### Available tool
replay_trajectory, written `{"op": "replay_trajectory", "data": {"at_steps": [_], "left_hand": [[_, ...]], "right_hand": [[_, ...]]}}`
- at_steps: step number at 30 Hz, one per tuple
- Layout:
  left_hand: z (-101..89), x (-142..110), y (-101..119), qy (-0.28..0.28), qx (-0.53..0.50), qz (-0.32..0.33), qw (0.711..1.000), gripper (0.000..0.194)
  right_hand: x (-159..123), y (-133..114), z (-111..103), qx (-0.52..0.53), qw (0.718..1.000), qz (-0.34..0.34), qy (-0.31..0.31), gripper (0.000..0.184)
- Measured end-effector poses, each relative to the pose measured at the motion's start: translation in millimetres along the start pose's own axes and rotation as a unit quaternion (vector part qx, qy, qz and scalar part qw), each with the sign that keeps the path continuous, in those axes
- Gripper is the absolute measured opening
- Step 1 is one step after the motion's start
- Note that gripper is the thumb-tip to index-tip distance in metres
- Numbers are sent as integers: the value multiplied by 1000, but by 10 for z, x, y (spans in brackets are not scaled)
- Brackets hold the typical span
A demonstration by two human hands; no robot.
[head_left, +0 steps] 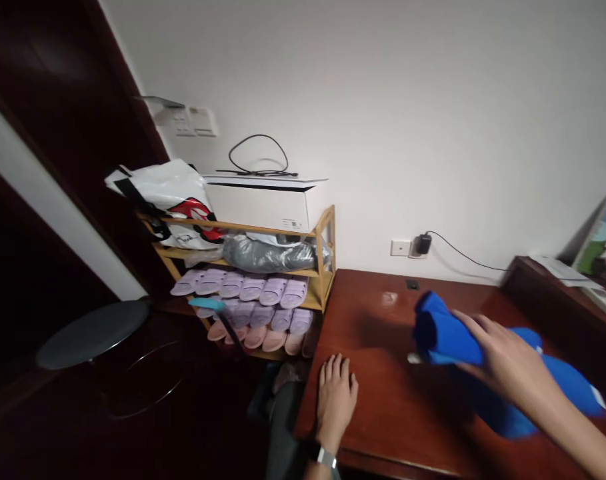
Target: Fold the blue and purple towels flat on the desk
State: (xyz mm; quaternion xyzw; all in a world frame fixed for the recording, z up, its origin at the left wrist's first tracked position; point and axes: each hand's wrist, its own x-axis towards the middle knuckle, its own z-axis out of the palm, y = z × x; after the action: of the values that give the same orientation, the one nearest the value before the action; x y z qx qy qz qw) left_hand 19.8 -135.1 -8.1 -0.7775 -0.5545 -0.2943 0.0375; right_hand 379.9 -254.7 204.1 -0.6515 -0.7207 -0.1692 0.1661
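Fingers [475, 328] of the right hand [505, 357] grasp a bundled blue cloth [450, 340] over the reddish-brown desk [383, 400], at the lower right of the frame, its lower folds blurred. At the lower centre, the left hand [337, 397] lies palm down on the desk's left edge, unclenched, a band [327, 457] around its wrist.

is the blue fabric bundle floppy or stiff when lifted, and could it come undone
The blue fabric bundle is probably floppy, since it bulges unevenly around the right hand. It may unroll, as one end looks coiled around a dark hollow. It is perhaps fairly light: one hand grips it.
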Motion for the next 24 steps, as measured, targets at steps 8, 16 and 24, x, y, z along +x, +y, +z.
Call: {"op": "replay_trajectory", "data": {"at_steps": [8,16,24], "left_hand": [[157,-150,-105,32,-17,-17,999,50],[461,-237,-262,-8,1,-24,1000,51],[905,-307,-562,105,50,56,992,51]], "right_hand": [[2699,-1259,1566,-16,993,6,-119,87],[1404,-1096,2718,39,989,43,-134,49],[1855,-403,3191,39,979,85,-180,61]]}}
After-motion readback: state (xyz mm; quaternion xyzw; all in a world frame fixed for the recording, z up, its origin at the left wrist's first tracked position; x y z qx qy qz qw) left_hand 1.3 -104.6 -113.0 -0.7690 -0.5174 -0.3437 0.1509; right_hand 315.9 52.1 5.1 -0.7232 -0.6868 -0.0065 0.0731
